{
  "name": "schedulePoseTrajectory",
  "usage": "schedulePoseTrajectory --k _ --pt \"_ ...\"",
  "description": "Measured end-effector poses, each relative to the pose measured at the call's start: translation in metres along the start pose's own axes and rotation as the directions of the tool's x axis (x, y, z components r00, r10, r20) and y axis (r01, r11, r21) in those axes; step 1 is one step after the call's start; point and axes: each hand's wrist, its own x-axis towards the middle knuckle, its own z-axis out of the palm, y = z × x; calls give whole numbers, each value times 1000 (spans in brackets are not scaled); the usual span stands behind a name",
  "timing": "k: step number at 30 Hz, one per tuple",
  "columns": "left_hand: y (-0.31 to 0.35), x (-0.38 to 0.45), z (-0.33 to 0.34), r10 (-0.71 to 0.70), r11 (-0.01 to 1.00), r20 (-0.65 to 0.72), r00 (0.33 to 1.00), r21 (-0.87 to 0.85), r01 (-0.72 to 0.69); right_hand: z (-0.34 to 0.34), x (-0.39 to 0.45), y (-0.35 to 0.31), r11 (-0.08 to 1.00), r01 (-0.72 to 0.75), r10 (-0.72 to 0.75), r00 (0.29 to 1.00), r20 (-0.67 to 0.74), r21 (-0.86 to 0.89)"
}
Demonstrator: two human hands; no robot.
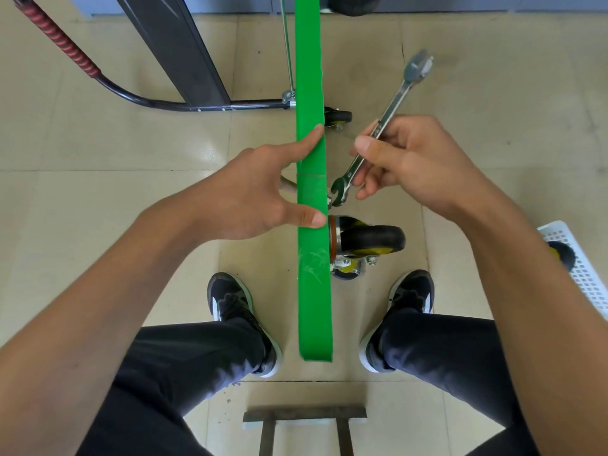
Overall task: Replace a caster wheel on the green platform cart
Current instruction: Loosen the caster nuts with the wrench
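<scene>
Evidently the job is at the bolt-turning stage, though whether the caster is coming off or a new one is going on cannot be told from this view. The green platform cart (312, 199) stands on its edge between the person's feet, its underside facing right, and a caster wheel (365, 242) sits bolted against that face just below the hands. The right hand (399, 159) pinches a combination wrench (378, 130) in curled fingers and thumb, with its lower open end right at a fastener on the caster's mounting plate, just above the wheel. The left hand (260, 192) straddles the deck's edge, thumb and forefinger spread and pressed on the green rim, seemingly steadying it; its other fingers are hidden behind the deck. A second caster (337, 117) shows farther along. In a white basket (579, 268) at the right lies another wheel, possibly the spare or the old one.
</scene>
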Motion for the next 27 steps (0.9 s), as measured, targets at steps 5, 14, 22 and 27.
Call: schedulePoseTrajectory --k 5,14,22,27 --pt "-2 2 0 6 1000 0 1000 -5 -6 4 14 -5 996 -56 63 990 128 -64" --pt "-4 3 0 14 1000 -7 1000 -3 -14 22 19 0 991 37 -27 997 78 -130" --pt "-2 1 0 18 1000 -13 1000 -25 -18 48 -29 23 912 264 -331 925 -185 -313" --pt "-2 1 0 14 1000 -17 1000 5 -14 63 -54 48 839 351 -482 834 -269 -415"
